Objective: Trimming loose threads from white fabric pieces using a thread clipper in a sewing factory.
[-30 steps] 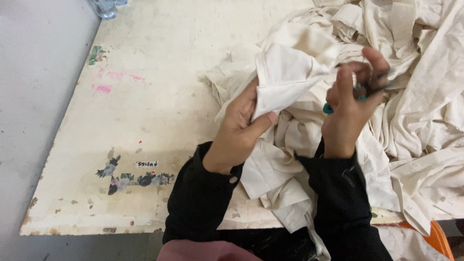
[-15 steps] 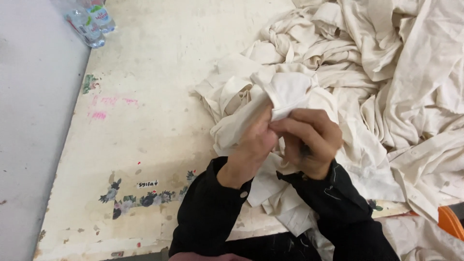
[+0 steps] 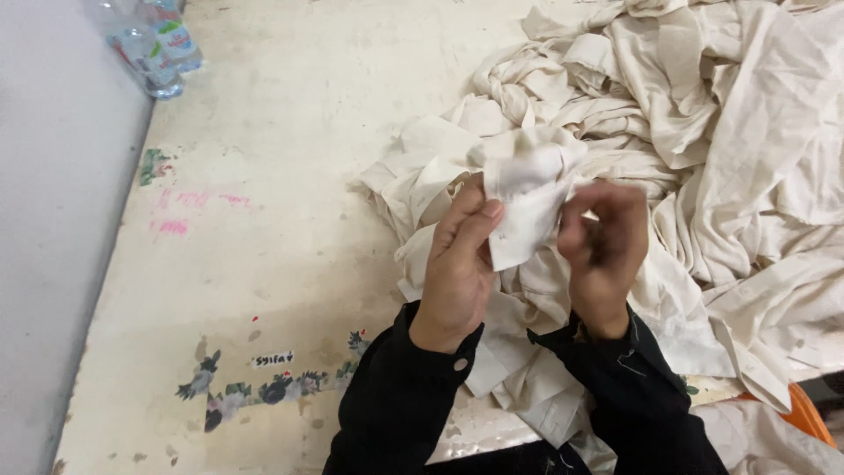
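- At the far left of the frame runs a strip of pale grey floor (image 3: 53,264), bare beside the table edge.
- In the upper left corner stand clear plastic bottles (image 3: 154,44), close together at the table's far edge.
- The table (image 3: 290,132) is cream and worn, with pink smears left of centre and a row of small dark flower stickers near the lower left.
- The left hand (image 3: 457,264), just left of centre, comes out of a black sleeve (image 3: 396,405); its thumb and fingers pinch the left edge of a folded piece of cream cloth (image 3: 527,207).
- That cloth piece sits at the centre of the frame, lifted between both hands, its lower part trailing down to the table edge between the forearms.
- The right hand (image 3: 607,246), just right of centre, is blurred; its fingers are curled in at the cloth's right edge, but whether they actually grip it cannot be told.
- The whole right half and upper right hold a large heap of crumpled cream fabric (image 3: 730,141), touching the held piece.
- An orange object (image 3: 804,413) shows in the lower right corner, under the fabric's edge.
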